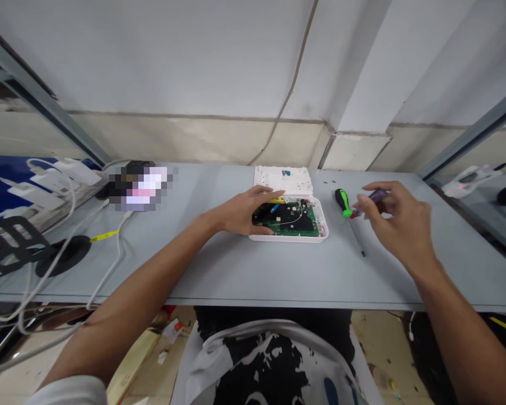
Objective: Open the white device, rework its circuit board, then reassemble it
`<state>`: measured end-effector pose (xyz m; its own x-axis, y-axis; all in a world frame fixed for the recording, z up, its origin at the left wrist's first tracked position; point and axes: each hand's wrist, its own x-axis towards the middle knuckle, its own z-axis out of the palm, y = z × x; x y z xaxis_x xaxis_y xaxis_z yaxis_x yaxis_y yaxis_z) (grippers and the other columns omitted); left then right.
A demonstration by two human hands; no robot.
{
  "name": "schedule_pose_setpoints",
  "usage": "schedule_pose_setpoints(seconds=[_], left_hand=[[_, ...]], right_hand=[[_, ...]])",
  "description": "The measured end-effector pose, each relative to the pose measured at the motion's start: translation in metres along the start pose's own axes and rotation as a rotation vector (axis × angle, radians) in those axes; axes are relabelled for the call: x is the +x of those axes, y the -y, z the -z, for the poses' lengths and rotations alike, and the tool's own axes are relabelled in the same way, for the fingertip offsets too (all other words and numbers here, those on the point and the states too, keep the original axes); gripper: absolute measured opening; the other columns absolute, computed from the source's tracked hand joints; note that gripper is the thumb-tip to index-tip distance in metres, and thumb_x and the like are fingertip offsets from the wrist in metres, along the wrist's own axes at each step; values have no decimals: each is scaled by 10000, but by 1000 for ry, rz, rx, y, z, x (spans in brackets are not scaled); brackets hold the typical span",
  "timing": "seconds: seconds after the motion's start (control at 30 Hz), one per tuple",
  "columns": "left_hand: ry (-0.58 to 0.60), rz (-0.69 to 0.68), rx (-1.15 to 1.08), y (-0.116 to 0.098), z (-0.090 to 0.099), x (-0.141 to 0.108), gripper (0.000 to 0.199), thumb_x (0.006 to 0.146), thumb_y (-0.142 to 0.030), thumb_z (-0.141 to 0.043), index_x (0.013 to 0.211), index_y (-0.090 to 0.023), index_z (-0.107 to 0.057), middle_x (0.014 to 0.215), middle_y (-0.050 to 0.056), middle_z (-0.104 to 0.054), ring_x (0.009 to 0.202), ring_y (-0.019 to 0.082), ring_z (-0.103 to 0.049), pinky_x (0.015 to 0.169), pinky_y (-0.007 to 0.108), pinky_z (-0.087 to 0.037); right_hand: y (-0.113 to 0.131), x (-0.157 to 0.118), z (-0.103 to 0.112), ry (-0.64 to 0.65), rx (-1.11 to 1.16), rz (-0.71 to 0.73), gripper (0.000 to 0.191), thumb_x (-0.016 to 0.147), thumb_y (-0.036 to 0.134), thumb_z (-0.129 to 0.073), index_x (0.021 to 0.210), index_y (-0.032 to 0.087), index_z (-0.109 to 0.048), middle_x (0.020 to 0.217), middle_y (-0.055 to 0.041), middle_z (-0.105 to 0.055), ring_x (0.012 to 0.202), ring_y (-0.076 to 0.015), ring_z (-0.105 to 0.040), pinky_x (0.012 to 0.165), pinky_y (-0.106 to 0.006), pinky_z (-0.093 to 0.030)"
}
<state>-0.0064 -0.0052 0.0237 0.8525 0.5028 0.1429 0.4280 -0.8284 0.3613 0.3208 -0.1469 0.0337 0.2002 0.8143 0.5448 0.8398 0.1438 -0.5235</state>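
Note:
A white plastic housing [295,238] lies open on the grey table, with a green circuit board [297,222] inside it. Fingers apart, my left hand [248,211] rests on the left end of the housing. The white cover [283,181] lies just behind, with a small blue part on it. Above the table to the right, my right hand [398,222] has its fingers closed round a purple, red-tipped tool [378,196]. Between the housing and that hand lies a green and black screwdriver [344,203], its shaft pointing toward the table's front edge.
At the left are white chargers [50,183] with cables, a blurred lit phone [145,188] and a black stand [14,244]. A white device [468,180] sits at the far right. Metal frames [472,132] flank the table, with a wall behind.

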Motion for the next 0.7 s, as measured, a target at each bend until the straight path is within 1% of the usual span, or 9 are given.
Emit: schedule_pose_setpoints(seconds=[0.1,0.2,0.27,0.33,0.4,0.43,0.5,0.6,0.7], left_hand=[[-16,1,8,-2,2,-1,1058,787,-507,-875,1683,-269,-363,1504,176,-552,1425,369,-545,1156,480,-510],[-15,-12,72,-8,5,0,1024,815,-475,-862,1684,-281,-357,1386,145,-661,1325,359,-616,1098,463,-523],[-20,-42,111,-11,7,0,987,831,-452,-853,1676,-289,-370,1336,118,-720,1265,351,-658,1059,447,-524],[-29,-69,130,-14,9,-1,964,841,-431,-847,1671,-300,-374,1325,97,-746,1223,336,-690,1021,421,-528],[-35,-83,134,-14,10,-2,952,853,-416,-836,1672,-298,-365,1321,92,-757,1197,322,-714,982,398,-536],[-38,-86,134,-15,10,-3,951,857,-412,-832,1674,-292,-359,1312,93,-763,1185,317,-724,963,389,-540],[-48,-92,133,-14,11,-4,954,860,-399,-833,1676,-284,-353,1286,93,-777,1151,307,-744,930,374,-548],[-67,-130,122,-14,11,-5,979,857,-348,-838,1688,-319,-321,1301,75,-776,1112,281,-765,912,356,-558],[-63,-173,102,-14,12,-5,1001,864,-298,-824,1701,-354,-278,1350,66,-756,1108,269,-770,904,352,-571]], right_hand=[[-14,26,-14,140,-150,-25,336,986,494,-635,1152,220,-738,636,-4,-706,584,-214,-664,672,-358,-499],[-18,41,-28,394,-269,54,320,992,431,-578,1068,195,-780,654,-37,-725,633,-243,-661,674,-368,-453],[-17,47,-36,515,-349,97,346,1006,413,-529,954,196,-794,714,-71,-754,697,-268,-675,643,-365,-410],[-10,52,-41,528,-438,101,410,1024,435,-490,884,199,-794,742,-96,-760,725,-285,-678,598,-358,-350],[3,54,-44,453,-481,103,444,1042,459,-463,915,197,-798,744,-105,-756,730,-289,-679,589,-352,-325],[10,54,-46,422,-459,123,444,1052,457,-452,958,196,-799,753,-100,-759,733,-283,-683,600,-352,-340],[26,53,-50,435,-322,220,413,1065,432,-451,1042,201,-792,830,-84,-782,780,-261,-702,668,-358,-416],[43,49,-59,623,-111,421,322,1043,401,-535,1161,221,-774,1113,-90,-791,1047,-278,-711,843,-393,-514],[48,48,-69,798,-89,569,366,991,429,-653,1276,218,-742,1329,-125,-723,1220,-329,-644,906,-446,-552]])
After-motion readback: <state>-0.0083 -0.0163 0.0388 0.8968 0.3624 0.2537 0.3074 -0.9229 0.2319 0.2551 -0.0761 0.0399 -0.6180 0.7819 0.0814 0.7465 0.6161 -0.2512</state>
